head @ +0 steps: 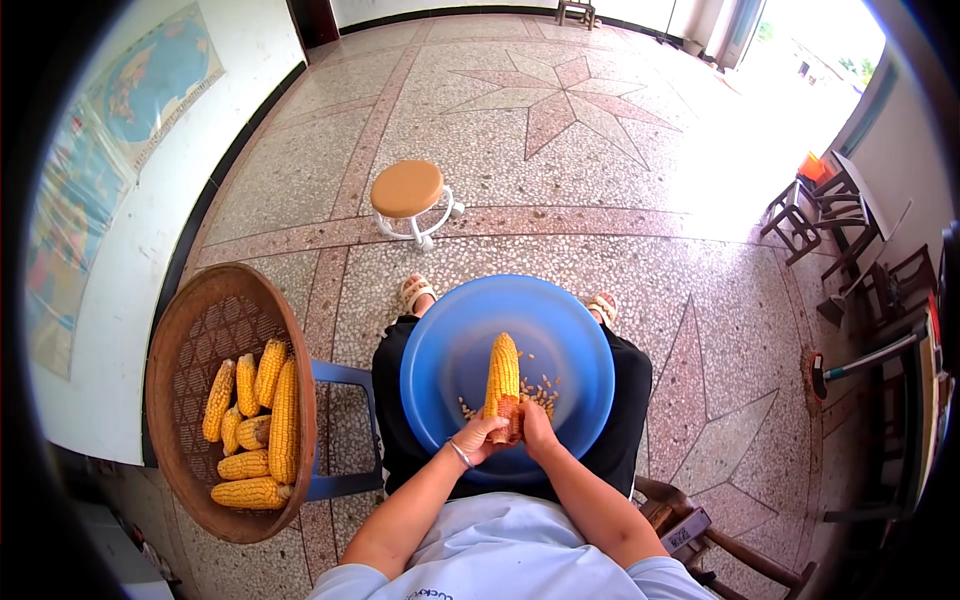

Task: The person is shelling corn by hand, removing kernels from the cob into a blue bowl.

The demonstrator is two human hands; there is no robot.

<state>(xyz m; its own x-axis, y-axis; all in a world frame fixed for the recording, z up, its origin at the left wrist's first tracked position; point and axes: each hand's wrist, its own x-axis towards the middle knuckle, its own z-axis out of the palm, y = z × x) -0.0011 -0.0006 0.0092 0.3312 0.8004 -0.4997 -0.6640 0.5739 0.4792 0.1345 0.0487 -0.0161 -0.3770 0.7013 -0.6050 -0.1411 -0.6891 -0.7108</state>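
A dried ear of corn point(503, 367) points away from me over a blue plastic basin point(442, 352) on my lap. Its lower end is bare reddish cob, while yellow kernels cover the rest. My left hand point(480, 437) grips the ear near its base from the left. On the right side of the bare part, my right hand point(536, 427) presses with curled fingers; whether it grips the cob or a separate piece is hidden. Loose kernels point(541, 391) lie on the basin's bottom, mostly right of the ear.
At my left, a round woven basket point(202, 322) holds several ears of corn point(283, 420), above a blue plastic stool point(345, 480). A tan-topped stool with white legs point(407, 189) stands ahead. Wooden chairs point(795, 217) and a broom point(816, 375) are at the right.
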